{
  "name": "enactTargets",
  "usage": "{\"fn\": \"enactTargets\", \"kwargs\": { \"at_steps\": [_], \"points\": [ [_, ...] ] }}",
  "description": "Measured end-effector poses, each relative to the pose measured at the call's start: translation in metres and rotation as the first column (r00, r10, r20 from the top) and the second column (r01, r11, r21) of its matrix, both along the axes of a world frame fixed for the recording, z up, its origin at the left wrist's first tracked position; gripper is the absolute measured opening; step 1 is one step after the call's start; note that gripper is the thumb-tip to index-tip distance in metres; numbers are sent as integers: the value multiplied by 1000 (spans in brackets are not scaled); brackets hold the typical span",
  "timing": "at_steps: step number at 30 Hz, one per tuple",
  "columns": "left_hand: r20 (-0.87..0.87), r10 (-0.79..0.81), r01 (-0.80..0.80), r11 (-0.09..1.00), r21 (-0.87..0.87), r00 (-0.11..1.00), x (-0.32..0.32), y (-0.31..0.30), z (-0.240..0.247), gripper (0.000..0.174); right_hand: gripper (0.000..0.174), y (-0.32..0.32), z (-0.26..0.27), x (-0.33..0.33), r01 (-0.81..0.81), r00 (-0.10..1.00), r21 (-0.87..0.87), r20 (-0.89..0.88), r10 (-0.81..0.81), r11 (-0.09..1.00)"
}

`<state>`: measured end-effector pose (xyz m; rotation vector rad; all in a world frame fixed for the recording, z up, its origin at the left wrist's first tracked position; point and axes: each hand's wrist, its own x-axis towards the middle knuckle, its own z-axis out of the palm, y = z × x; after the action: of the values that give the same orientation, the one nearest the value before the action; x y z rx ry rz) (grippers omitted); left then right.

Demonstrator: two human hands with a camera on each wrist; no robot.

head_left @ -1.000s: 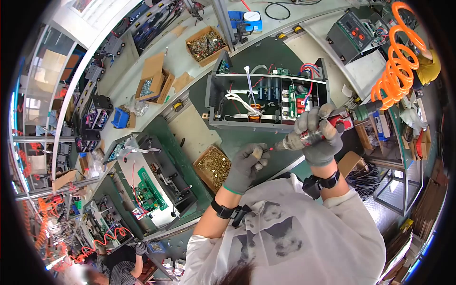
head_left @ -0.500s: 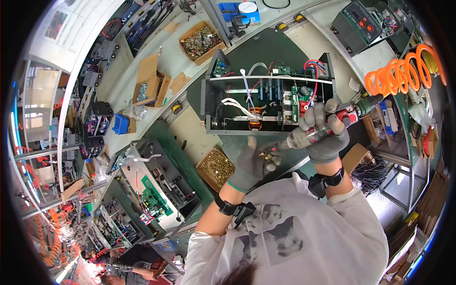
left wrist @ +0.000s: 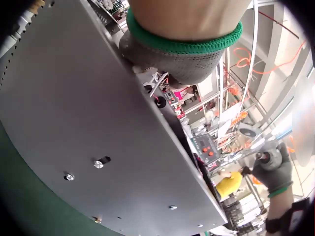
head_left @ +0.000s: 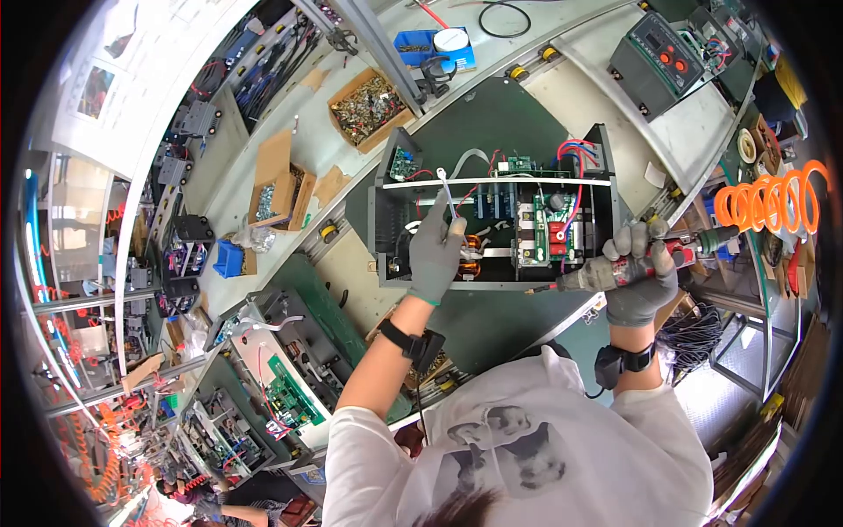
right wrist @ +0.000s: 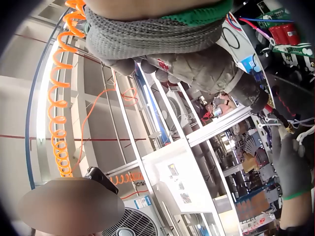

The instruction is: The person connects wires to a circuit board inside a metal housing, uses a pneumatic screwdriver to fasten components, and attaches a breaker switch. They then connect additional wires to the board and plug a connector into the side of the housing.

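An open black metal chassis (head_left: 386, 230) with circuit boards, a copper coil and coloured wires lies on the green mat. My gloved left hand (head_left: 439, 250) reaches into it and pinches an upright white strip (head_left: 444, 189) beside the coil. In the left wrist view this hand (left wrist: 182, 59) sits over the chassis's grey outer wall (left wrist: 74, 113), fingers hidden. My gloved right hand (head_left: 637, 272) grips a pneumatic screwdriver (head_left: 597, 274), its bit pointing left along the chassis's near edge. The right wrist view shows the screwdriver (right wrist: 206, 69) with the left hand (right wrist: 290, 167) beyond its bit.
Cardboard boxes of hardware (head_left: 367, 95) (head_left: 277, 180) stand behind the chassis on the left. An orange coiled air hose (head_left: 773, 198) hangs at the right. A grey unit with red knobs (head_left: 654, 53) sits far right. Another open chassis with a green board (head_left: 290, 386) lies left.
My left hand left the screwdriver's bit and went up into the chassis to the white strip. The right hand carried the screwdriver right and down to the chassis's near edge.
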<state>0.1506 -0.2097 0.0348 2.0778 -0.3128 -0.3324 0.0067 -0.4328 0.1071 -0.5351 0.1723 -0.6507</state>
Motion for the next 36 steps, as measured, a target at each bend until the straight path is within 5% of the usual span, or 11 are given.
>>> {"fn": "enactTargets", "kwargs": {
  "at_steps": [2,4,5,9,11,12,14,20,24,26,36],
  "points": [
    [25,-21,22,1000,-18,999,-1,-4,-7,36,26,-1,2,-4,27,999,-5,-35,-27,1000],
    [47,-45,58,941,-333,998,0,-4,-17,27,26,-4,3,-8,60,995,-12,-75,-61,998],
    [-278,-100,-14,925,-380,955,1,1,-4,22,26,-5,2,-10,69,992,-47,-101,-74,997],
    [-198,-525,343,754,-561,828,10,10,-1,12,25,-7,-1,-13,96,977,-87,-182,-110,992],
    [0,-786,775,609,-168,618,7,7,13,2,25,-7,-3,-13,105,970,-72,-211,-118,992],
    [-1,-786,774,609,-172,618,3,6,13,2,24,-8,-5,-11,75,978,-47,-192,-83,996],
    [162,-878,849,478,224,451,-6,6,14,12,24,-10,-11,-10,44,984,-22,-174,-47,999],
    [225,-921,715,389,581,318,3,15,24,19,27,-14,-23,-16,-22,974,99,-222,44,995],
    [220,-899,600,419,682,378,-3,12,21,17,29,-13,-29,-22,-39,973,87,-223,57,995],
    [317,-832,552,543,633,454,-9,6,21,18,29,-12,-32,-23,-46,971,85,-231,65,995],
    [263,-820,490,526,695,507,-7,-22,25,11,29,-22,-49,-32,-29,865,79,-497,64,996]
  ]
}}
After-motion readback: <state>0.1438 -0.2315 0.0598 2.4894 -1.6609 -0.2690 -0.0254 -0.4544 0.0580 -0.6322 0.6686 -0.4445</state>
